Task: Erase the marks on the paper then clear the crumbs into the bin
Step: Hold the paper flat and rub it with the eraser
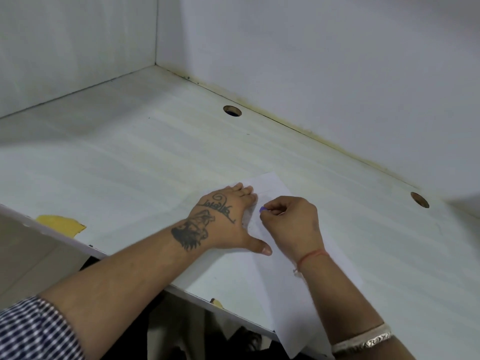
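1. The left hand (223, 219) is pressing flat, fingers straight, on the paper (291, 276) lying at the desk's (145, 162) near edge.
2. The right hand (288, 219) is pinching a small eraser (262, 209).
3. The sheet looks thin and slippery, so holding it beside the rubbing spot seems wise.

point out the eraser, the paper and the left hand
eraser (262, 209), head view, purple tip showing past the fingers
paper (288, 289), head view, bare middle of the sheet
left hand (223, 219), head view, back of the hand
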